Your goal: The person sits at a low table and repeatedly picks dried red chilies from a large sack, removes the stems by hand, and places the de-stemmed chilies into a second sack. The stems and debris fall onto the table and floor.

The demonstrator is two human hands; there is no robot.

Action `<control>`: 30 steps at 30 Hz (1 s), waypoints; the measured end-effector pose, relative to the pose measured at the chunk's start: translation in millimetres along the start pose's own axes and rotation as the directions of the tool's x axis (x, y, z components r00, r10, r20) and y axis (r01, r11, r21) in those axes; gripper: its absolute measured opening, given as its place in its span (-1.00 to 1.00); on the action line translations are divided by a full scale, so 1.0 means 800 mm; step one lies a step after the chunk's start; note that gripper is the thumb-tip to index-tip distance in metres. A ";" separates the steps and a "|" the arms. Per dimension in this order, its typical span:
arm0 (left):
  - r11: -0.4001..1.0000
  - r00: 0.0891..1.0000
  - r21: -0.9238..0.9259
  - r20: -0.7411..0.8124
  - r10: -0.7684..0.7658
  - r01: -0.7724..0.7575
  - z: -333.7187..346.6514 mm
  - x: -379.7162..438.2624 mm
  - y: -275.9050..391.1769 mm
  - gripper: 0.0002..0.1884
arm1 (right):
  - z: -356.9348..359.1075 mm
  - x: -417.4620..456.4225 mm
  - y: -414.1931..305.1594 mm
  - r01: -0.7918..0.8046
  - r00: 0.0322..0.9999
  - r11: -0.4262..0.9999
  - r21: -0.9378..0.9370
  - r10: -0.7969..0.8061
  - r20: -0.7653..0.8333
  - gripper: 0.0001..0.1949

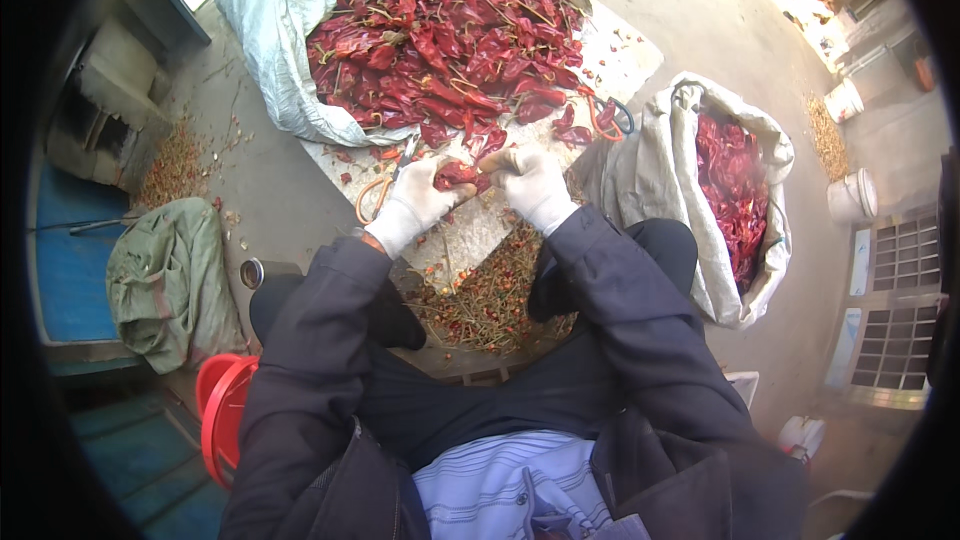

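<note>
My left hand (421, 196), in a white work glove, holds a dried red chili pepper (456, 175) between thumb and fingers. Across from it, my right hand (525, 178), gloved too, pinches at the pepper's right end; whether a stem is between its fingertips is hidden. Just beyond both hands, a heap of dried red chilies (450, 44) spills out of a large white woven sack (262, 37) lying open. Scissors with an orange handle loop (370, 201) lie beside my left hand, partly covered by it. Loose peppers (571, 135) rest on the pale sheet (626, 63) under the heap.
An upright white woven sack (645, 165) of red chilies stands at my right knee. Orange and dark handle loops (606, 119) lie nearby. Stems and seeds (487, 300) cover the floor between my feet. At left are a green sack (169, 277), a can (253, 273) and red plastic objects (229, 412).
</note>
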State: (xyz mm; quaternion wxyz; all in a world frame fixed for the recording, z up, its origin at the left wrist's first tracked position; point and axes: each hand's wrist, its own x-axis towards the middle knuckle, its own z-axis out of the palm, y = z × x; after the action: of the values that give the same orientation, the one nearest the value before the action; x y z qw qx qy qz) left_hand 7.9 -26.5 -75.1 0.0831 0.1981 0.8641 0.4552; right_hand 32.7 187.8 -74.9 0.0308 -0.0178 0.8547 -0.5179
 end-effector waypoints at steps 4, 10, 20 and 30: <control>0.980 0.994 -0.170 0.044 -0.096 0.103 0.000 -0.002 0.006 -0.51 | -0.004 -0.006 -0.017 -0.004 1.000 0.995 0.102 0.006 -0.011 -0.75; 0.994 0.999 -0.097 0.001 -0.049 0.049 0.022 -0.012 0.013 -0.54 | -0.001 -0.014 -0.029 0.039 0.999 0.998 0.056 -0.037 -0.021 -0.73; 0.908 0.988 -0.419 -0.135 -0.074 0.011 -0.014 -0.011 0.038 -0.70 | -0.014 -0.005 -0.039 -0.046 0.998 0.833 0.551 0.056 -0.002 -0.65; 0.962 0.998 -0.265 -0.031 0.061 -0.067 -0.024 -0.017 0.048 -0.68 | 0.006 -0.013 -0.044 0.071 0.990 0.893 0.445 -0.008 -0.141 -0.85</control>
State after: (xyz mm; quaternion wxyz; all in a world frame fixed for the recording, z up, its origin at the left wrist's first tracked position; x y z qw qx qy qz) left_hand 24.2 -27.1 -32.7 0.0845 0.2080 0.7892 0.5716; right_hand 43.5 168.0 -45.3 -0.0344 0.0074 0.7117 -0.7016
